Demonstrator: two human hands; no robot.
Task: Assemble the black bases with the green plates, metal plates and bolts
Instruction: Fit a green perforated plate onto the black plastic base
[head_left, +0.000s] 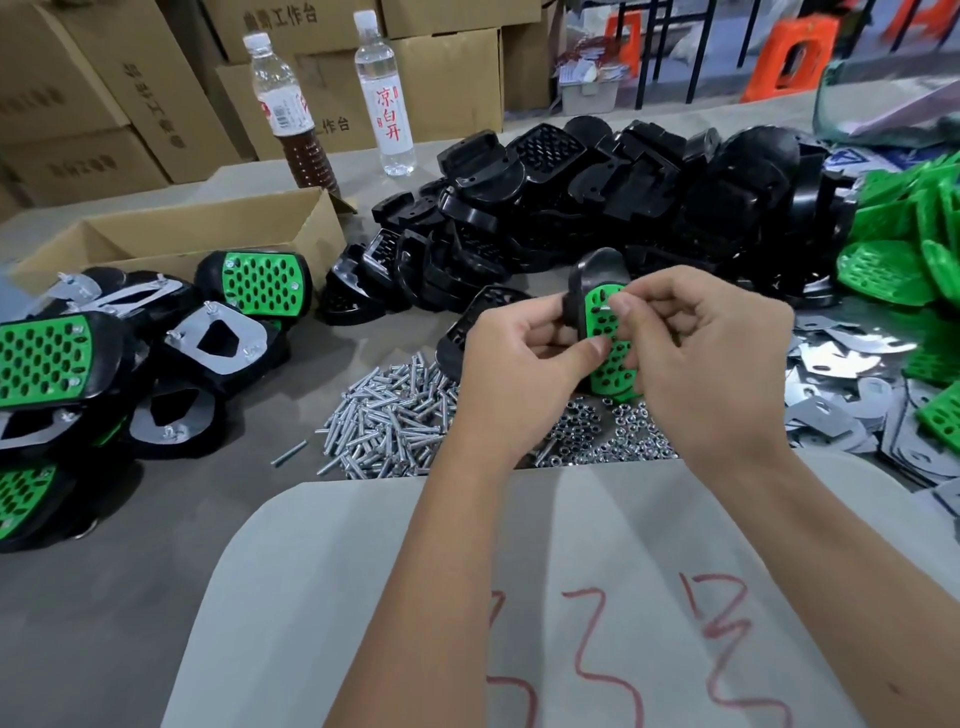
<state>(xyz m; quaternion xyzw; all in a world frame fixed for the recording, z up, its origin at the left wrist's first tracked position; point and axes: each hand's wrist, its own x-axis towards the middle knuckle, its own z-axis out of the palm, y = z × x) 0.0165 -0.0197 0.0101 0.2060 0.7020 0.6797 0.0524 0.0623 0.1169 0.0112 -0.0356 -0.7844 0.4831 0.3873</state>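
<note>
My left hand (524, 364) grips a black base (592, 275) with a perforated green plate (605, 338) set in it, held upright above the table. My right hand (696, 343) pinches at the plate's upper part with thumb and forefinger; what it pinches is too small to make out. Below the hands lie a heap of bolts (384, 415) and a heap of nuts (608, 436). Loose black bases (597, 187) are piled behind. Green plates (904, 234) are heaped at the right, with metal plates (841, 374) below them.
Assembled pieces (104, 364) lie piled at the left, in front of an open cardboard box (171, 234). Two bottles (384, 93) stand at the back before stacked cartons. A white sheet with red marks (519, 597) covers the near table edge.
</note>
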